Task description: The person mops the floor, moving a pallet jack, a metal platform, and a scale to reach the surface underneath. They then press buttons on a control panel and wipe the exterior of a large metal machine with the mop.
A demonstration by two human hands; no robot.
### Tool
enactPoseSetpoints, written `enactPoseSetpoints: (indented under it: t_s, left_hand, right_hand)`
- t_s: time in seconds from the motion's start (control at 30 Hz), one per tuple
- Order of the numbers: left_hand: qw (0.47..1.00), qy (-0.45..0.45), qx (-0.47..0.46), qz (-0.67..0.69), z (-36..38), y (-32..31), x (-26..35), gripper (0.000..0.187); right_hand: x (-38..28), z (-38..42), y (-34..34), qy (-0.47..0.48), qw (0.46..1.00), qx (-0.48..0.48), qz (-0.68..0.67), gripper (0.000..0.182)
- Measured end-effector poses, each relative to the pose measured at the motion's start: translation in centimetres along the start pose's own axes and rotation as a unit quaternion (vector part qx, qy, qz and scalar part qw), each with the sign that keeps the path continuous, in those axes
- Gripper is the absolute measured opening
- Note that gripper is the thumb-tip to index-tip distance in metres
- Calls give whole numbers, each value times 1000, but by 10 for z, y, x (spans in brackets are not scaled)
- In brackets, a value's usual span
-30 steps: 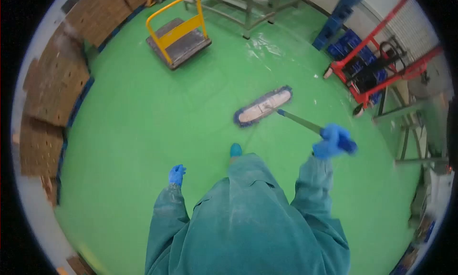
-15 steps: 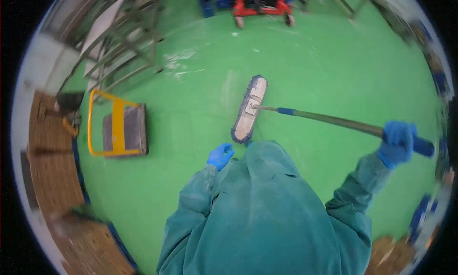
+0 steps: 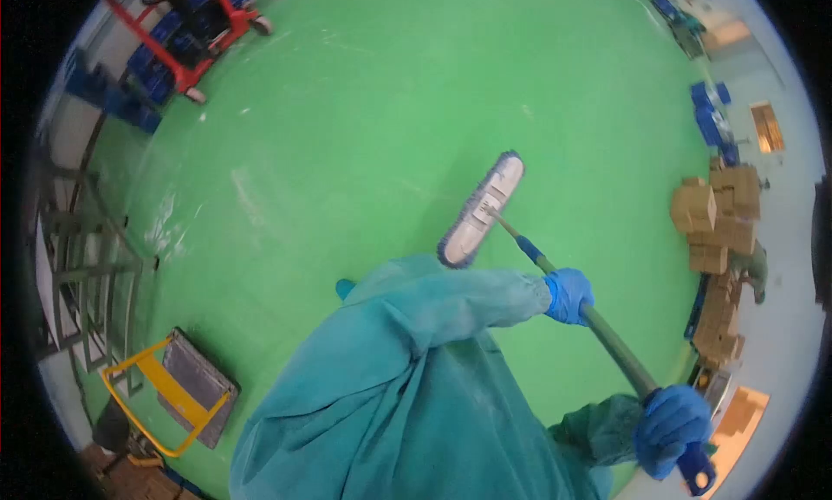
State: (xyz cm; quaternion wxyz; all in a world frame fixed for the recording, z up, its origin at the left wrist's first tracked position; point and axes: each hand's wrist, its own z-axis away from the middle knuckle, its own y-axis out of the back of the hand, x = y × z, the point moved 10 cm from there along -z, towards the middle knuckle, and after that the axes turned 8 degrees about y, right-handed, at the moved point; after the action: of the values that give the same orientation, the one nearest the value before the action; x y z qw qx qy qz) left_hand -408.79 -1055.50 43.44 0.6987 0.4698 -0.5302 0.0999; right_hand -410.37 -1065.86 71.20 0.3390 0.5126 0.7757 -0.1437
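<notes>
A dust mop point(image 3: 483, 210) with a white plate and a blue-grey fringe lies on the green floor ahead of me, joined to a long green pole. My left hand point(image 3: 569, 296), in a blue glove, reaches across my body and is closed around the pole's middle, just above a blue collar. Near the pole's blue end, my right hand point(image 3: 672, 431), gloved the same way, is wrapped round the grip. The end cap with its hole sticks out below that hand. Teal sleeves cover both arms.
A platform trolley point(image 3: 195, 387) with a yellow handle stands at lower left. Metal frames point(image 3: 91, 266) are at the left, and a red pallet jack point(image 3: 186, 71) is at upper left. Stacked cardboard boxes point(image 3: 724, 214) and blue items point(image 3: 712, 119) line the right wall.
My left hand, free before, has come across and closed on the pole. My right hand is lower in view. The view has turned right, and the mop head is tilted further right.
</notes>
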Motion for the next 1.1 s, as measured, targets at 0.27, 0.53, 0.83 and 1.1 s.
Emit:
enactPoseSetpoints:
  t_s: [0.27,0.53,0.83,1.1]
  left_hand:
    - [993,-44,-92,-61,-94,-183,-50,22]
    - [999,23,-39,6,-105,-202,-112,12]
    - [996,57,69,4,-48,-49,-142,14]
    - [947,231,219,-36,123,80,-198,28]
  right_hand:
    - [60,105,48,-143,942,52,298,14]
    - [165,147,56,-287,904,-51,311,20]
    - [171,42,2,-220,961,-97,137,17]
    - [172,-14,-125,-84,972,-194,-100,17]
